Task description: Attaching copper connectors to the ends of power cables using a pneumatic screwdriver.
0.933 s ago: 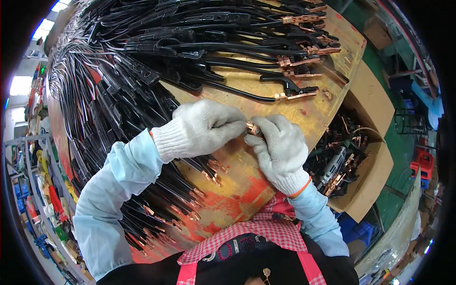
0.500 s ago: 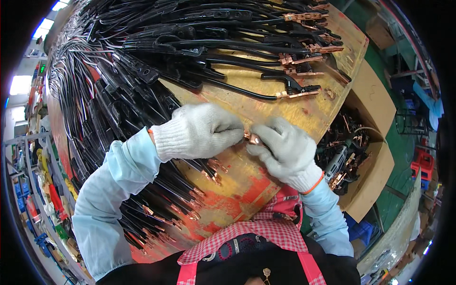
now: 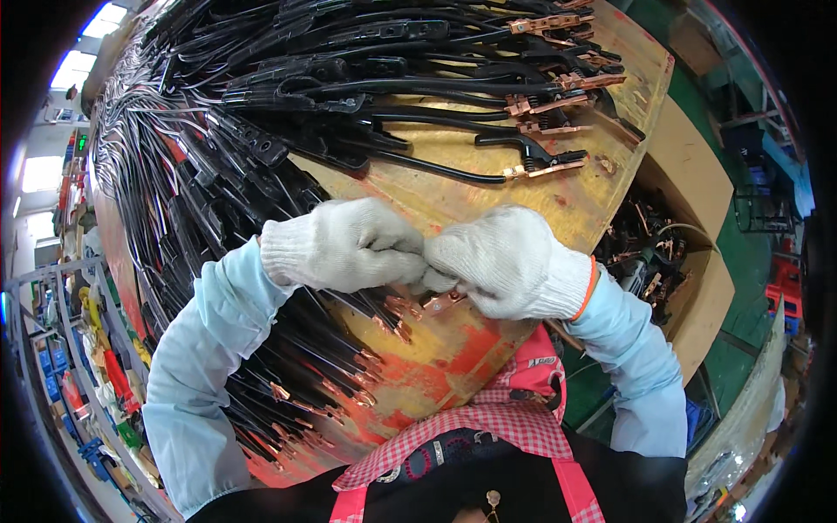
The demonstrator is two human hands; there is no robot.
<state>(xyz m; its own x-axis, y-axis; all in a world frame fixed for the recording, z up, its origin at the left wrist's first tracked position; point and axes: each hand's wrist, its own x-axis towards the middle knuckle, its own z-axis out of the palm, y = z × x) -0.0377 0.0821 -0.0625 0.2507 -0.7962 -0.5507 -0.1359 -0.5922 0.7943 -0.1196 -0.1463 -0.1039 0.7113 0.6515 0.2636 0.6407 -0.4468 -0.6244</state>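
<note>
My two hands, in white knitted gloves, meet fingertip to fingertip over the worn yellow and red tabletop [image 3: 436, 357]. A small copper clamp piece [image 3: 443, 302] pokes out below the fingers of my right hand [image 3: 514, 260], which are closed on it. My left hand [image 3: 353, 246] has its fingers curled and pressed against the right one; what lies inside its grip is hidden. Just under that hand, stripped copper cable ends [image 3: 397, 318] stick out from a bundle of black cables. Farther back lies a black-handled copper clamp [image 3: 545, 164] on its cable.
Black cables with moulded handles [image 3: 288, 83] are heaped over the table's back and left. An open cardboard box [image 3: 704, 292] of copper and black parts stands right of the table. Shelving [image 3: 65, 349] with coloured goods is at far left, a red stool [image 3: 785, 283] at far right.
My right hand has turned over and moved left against my left hand, covering the gap where copper showed. The copper piece now shows lower down, beneath the fingers.
</note>
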